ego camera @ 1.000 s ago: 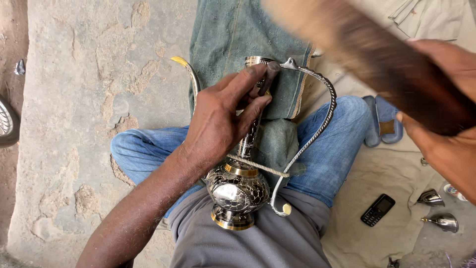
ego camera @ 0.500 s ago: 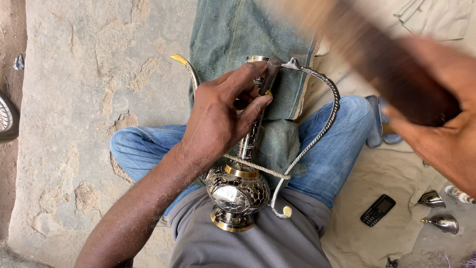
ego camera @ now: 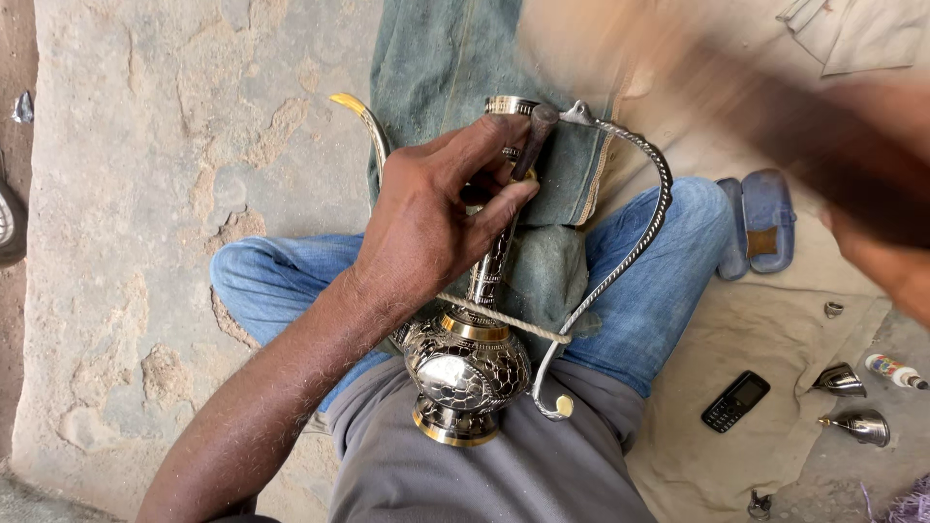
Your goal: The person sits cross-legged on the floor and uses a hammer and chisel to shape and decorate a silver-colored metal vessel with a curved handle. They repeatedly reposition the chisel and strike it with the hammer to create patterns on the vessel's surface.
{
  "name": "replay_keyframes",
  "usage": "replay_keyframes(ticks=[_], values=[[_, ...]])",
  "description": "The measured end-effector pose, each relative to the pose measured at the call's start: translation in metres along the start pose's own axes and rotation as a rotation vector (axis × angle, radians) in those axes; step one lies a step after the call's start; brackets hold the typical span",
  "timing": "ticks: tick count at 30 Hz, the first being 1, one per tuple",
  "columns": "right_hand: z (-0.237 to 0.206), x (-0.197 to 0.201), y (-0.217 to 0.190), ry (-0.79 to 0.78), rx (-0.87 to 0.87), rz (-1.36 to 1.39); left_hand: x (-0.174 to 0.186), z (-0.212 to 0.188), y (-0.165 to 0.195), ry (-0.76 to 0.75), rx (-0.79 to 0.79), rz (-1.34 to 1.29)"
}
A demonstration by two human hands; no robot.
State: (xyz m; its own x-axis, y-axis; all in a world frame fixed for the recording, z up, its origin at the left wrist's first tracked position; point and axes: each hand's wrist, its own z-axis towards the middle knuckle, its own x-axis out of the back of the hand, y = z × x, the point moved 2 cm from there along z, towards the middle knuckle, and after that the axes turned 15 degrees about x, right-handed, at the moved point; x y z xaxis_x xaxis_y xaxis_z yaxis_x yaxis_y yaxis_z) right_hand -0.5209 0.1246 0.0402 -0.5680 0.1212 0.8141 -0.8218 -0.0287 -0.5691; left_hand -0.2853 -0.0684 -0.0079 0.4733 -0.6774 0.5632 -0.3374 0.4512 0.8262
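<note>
1 screen is seen: a small black mobile phone [ego camera: 735, 401] is laid on the tan cloth [ego camera: 765, 320] at the lower right, beside the bent knee in blue jeans. Its narrow dark display is set above a keypad and is unlit. Further right, a small tube with a multicoloured label [ego camera: 896, 371] is laid at the picture's edge. No signs are seen.

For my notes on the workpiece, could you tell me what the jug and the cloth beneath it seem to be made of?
The jug: seemingly metal, polished silver with brass-coloured bands, given its bright reflections and engraved pattern. The cloth: probably denim, faded blue-green with a visible stitched seam. The left hand grips the jug's neck.
</note>
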Motion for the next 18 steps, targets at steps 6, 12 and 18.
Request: replay_keyframes(ticks=[6, 12, 18], values=[[-0.010, -0.002, 0.007, 0.010, -0.013, -0.024, 0.002, -0.002, -0.001, -0.014, 0.010, -0.010], [-0.003, 0.003, 0.007, -0.030, 0.049, -0.102, -0.001, -0.001, -0.002, 0.014, 0.016, -0.037], [0.003, 0.007, 0.007, -0.136, -0.024, 0.064, 0.003, 0.001, -0.003, -0.031, 0.036, -0.016]])
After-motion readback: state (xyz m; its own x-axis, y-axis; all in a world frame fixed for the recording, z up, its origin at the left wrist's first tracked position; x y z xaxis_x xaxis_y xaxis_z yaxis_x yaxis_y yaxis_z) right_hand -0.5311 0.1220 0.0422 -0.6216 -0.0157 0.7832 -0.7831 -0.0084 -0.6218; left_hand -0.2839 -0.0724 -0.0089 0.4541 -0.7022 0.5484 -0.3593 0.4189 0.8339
